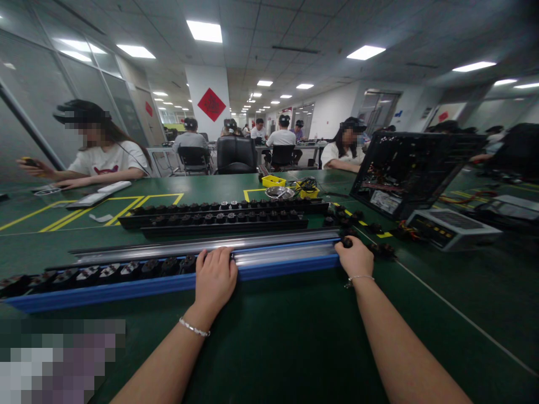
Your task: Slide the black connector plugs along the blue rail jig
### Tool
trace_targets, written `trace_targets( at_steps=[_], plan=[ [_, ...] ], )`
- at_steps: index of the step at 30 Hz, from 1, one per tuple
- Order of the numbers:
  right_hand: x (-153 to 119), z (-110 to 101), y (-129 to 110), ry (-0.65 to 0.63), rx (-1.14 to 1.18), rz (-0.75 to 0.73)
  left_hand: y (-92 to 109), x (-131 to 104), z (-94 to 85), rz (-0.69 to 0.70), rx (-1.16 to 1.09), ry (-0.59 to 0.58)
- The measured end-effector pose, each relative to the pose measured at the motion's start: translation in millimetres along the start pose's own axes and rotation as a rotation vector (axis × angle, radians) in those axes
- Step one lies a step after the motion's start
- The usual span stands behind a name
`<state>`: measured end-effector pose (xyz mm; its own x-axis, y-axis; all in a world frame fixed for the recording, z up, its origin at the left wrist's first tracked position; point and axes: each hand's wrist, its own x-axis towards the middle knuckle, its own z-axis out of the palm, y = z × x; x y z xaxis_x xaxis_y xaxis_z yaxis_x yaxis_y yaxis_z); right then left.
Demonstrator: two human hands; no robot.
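Observation:
A long blue metal channel (290,268) lies across the green table in front of me. Its left part carries a row of round black and white socket modules (110,270); the right part shows bare shiny metal inside. My left hand (215,276) is closed over the channel just right of the last visible module, its fingertips hidden behind the near wall. At the channel's right end my right hand (356,258) grips a small round black socket module (347,242) between thumb and fingers. Just behind lies another metal channel (147,251), black-edged with a bare shiny inside.
Two black strips filled with sockets (227,219) lie farther back. Loose black modules (381,249) are scattered to the right, near a power supply unit (455,227) and an open computer case (404,174). Yellow bins (273,181) and a metal dish (280,192) stand behind. Co-workers (105,151) sit around.

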<state>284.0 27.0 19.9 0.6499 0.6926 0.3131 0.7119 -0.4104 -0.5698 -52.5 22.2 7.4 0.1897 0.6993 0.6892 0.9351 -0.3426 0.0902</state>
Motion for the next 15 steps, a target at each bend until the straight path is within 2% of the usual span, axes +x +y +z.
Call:
trace_targets(
  at_steps=[15],
  plan=[
    [4.8, 4.2, 7.1, 0.041, 0.018, -0.038, 0.4, 0.2, -0.9, -0.01, -0.002, -0.015]
  ],
)
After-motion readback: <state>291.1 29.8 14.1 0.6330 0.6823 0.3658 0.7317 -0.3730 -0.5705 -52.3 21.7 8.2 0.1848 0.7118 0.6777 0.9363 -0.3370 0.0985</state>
